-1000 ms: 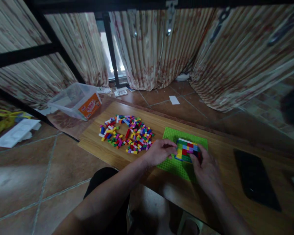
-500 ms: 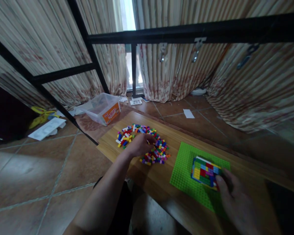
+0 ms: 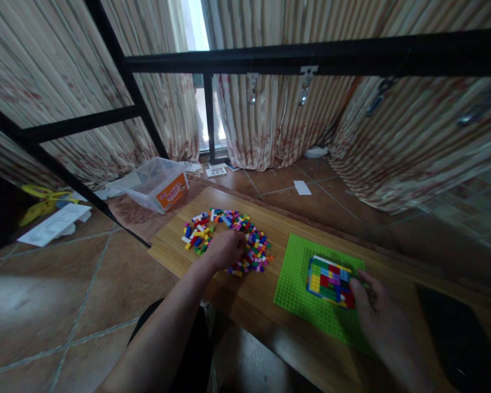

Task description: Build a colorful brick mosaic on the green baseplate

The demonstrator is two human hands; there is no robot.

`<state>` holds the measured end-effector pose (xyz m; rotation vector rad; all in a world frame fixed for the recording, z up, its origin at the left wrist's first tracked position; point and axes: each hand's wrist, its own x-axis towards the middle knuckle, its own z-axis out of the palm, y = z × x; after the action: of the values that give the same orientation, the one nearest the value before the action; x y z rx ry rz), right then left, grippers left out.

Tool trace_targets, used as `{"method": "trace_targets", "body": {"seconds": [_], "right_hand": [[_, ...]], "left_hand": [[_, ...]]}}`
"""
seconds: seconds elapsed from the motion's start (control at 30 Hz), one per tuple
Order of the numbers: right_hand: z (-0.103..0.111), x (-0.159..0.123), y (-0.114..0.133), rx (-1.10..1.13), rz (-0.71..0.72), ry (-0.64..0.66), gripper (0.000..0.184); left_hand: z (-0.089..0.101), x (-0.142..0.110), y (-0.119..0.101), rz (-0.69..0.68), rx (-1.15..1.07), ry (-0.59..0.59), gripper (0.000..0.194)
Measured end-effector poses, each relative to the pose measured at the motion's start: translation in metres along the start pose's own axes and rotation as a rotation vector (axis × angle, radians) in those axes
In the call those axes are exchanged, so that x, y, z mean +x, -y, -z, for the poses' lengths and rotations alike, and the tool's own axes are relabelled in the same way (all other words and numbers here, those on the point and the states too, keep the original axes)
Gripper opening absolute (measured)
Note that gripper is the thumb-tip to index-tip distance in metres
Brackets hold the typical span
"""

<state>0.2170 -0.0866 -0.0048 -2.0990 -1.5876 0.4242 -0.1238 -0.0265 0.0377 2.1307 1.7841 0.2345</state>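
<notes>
Among the loose toy bricks piled on the wooden table is my left hand. Its fingers are curled together, and whatever is between them is hidden. A rectangular build of coloured bricks sits on the green baseplate. My right hand grips the right end of this build, with the thumb on the near side and the fingers at the far corner. The build has a mixed top of green, red, yellow and blue bricks, with a white strip along its far edge.
A clear plastic box with an orange label stands beyond the table's left end. On the table's right lies a flat black object. A black metal rail crosses in front of the curtains. A white tray-like piece rests on the tiled floor.
The view has swung slightly right, so things sit further left. My left hand stays over the pile, its fingers now drawn closer together. My right hand remains at the build's right end.
</notes>
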Motion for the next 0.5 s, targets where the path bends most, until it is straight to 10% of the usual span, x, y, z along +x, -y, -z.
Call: {"method": "trace_targets", "body": {"seconds": [0.5], "right_hand": [[0.004, -0.005, 0.010, 0.031, 0.111, -0.070, 0.059]], "left_hand": [[0.000, 0.012, -0.013, 0.160, 0.041, -0.155, 0.027]]}}
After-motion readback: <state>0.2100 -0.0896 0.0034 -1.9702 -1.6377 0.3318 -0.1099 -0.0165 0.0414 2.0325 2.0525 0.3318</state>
